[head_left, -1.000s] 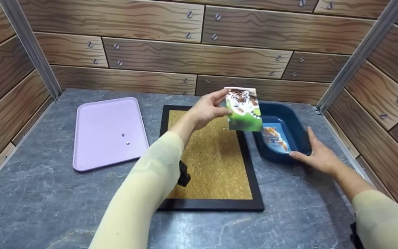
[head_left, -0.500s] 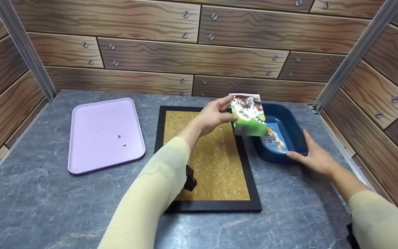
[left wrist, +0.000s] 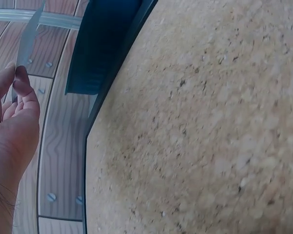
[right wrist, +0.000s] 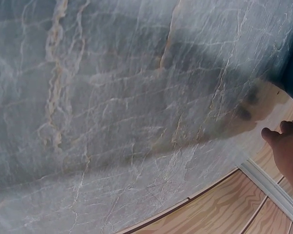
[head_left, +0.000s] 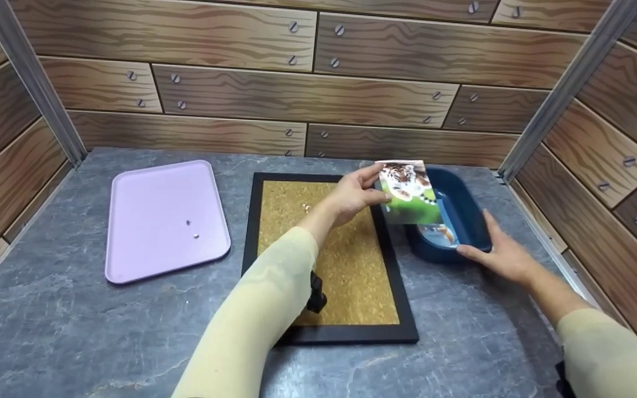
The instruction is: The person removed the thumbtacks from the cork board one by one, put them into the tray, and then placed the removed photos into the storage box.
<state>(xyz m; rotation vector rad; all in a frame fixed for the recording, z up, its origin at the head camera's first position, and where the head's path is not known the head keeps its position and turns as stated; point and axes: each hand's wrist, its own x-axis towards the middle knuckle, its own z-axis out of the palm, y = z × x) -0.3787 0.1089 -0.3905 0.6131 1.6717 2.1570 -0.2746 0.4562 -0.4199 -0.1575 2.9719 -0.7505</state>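
Observation:
My left hand (head_left: 350,194) pinches a photo card (head_left: 410,207) with a tiger on green at its left edge, thumb in front. The card hangs tilted over the left part of a dark blue plastic tub (head_left: 470,213). Edge-on in the left wrist view, the same card (left wrist: 29,36) stands up from the fingertips of the left hand (left wrist: 14,117). Inside the tub lies another picture card (head_left: 437,236), blue with an orange animal, partly hidden by the held one. My right hand (head_left: 504,251) holds the tub's near right corner, its thumb at the front rim.
A black-framed cork board (head_left: 351,265) lies mid-table under my left forearm, with small shiny bits (head_left: 306,208) near its top. To the left is a lilac tray (head_left: 152,204) bearing two tiny pins (head_left: 196,236). Wood-patterned walls (head_left: 230,94) enclose the table.
My left hand has moved right and down with the tiger card, which now covers more of the tub and its card. The right hand keeps its hold on the tub.

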